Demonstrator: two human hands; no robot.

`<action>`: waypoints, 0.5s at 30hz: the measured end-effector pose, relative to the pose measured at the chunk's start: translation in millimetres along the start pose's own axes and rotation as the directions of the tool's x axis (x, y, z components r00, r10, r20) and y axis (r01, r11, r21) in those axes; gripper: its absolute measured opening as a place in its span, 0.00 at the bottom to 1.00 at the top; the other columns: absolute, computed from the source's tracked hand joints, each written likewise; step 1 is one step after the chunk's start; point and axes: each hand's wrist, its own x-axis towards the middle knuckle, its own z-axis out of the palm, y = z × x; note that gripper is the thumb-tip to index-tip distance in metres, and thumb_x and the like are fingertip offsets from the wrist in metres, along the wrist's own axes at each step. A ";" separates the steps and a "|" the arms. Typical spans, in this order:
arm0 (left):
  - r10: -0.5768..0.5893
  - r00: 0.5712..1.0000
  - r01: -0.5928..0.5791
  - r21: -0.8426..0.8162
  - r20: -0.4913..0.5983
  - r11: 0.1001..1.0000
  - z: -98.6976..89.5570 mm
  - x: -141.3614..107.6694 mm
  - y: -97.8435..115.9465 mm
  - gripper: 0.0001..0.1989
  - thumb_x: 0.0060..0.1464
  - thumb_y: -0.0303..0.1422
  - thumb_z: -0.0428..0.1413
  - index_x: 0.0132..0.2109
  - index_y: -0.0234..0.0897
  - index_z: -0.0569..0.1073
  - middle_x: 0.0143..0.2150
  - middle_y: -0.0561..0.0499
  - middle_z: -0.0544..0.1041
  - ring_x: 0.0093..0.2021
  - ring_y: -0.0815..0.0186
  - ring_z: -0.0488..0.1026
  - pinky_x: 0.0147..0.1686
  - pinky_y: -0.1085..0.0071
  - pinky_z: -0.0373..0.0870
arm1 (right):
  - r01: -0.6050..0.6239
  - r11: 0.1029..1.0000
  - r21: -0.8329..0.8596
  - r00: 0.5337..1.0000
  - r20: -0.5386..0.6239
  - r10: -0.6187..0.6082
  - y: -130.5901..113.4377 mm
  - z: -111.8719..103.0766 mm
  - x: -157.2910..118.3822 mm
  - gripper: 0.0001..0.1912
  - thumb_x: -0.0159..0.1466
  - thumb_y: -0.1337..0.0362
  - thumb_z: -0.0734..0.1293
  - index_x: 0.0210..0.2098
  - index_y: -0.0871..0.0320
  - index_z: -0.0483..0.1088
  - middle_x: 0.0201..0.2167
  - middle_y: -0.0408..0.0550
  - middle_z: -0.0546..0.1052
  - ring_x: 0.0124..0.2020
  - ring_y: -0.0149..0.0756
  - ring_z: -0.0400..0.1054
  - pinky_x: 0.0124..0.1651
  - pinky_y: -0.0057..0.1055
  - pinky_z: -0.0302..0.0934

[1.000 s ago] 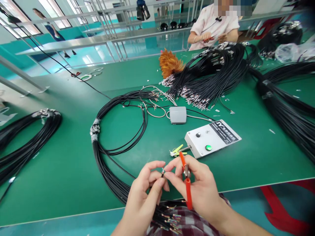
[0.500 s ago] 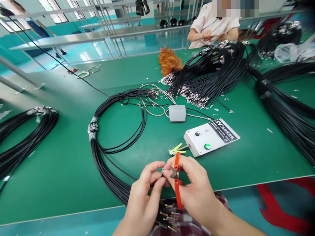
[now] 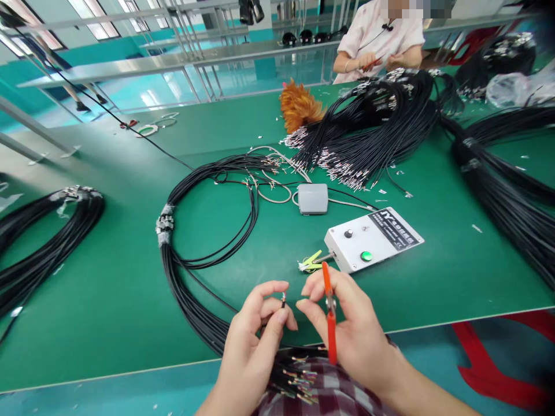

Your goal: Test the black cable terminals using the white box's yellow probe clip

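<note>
Between its thumb and fingers, my left hand pinches the end of a black cable, whose coloured inner wires stick up. My right hand is just to the right, apart from the cable end, with red-handled cutters held in the palm; its thumb and index finger are slightly apart. Below the hands, a bundle of cable ends with stripped coloured wires lies over my lap. The bundle runs into a coil of black cables on the green table.
A white control box with a green button and yellow-green clip lies ahead. Behind it are a grey pedal-like block, a large cable pile and an orange feather duster. A co-worker sits across the table.
My right hand has moved right, away from the cable end, and the cutters have moved with it. The cable's coloured wires now show above my left thumb.
</note>
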 end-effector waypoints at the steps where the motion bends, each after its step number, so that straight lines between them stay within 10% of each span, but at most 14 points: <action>1: -0.030 1.000 0.029 -0.022 -0.008 0.999 -0.2 -0.9 1.9 0.14 0.62 0.38 0.54 0.52 0.39 0.68 0.27 0.55 0.75 0.22 0.71 0.64 0.23 0.76 0.59 | -0.031 0.998 -0.062 0.999 0.018 0.032 1.2 -3.9 0.4 0.05 0.64 0.64 0.66 0.35 0.54 0.63 0.32 0.45 0.73 0.33 0.36 0.66 0.36 0.32 0.57; 15: 0.015 1.000 -0.013 0.062 -0.026 0.998 0.2 -4.4 10.3 0.13 0.61 0.35 0.53 0.52 0.37 0.69 0.27 0.54 0.77 0.23 0.70 0.67 0.24 0.73 0.60 | 0.201 0.840 -0.505 0.977 0.166 -0.134 4.5 -27.2 -0.3 0.18 0.67 0.53 0.65 0.25 0.57 0.69 0.23 0.40 0.74 0.24 0.31 0.64 0.32 0.33 0.43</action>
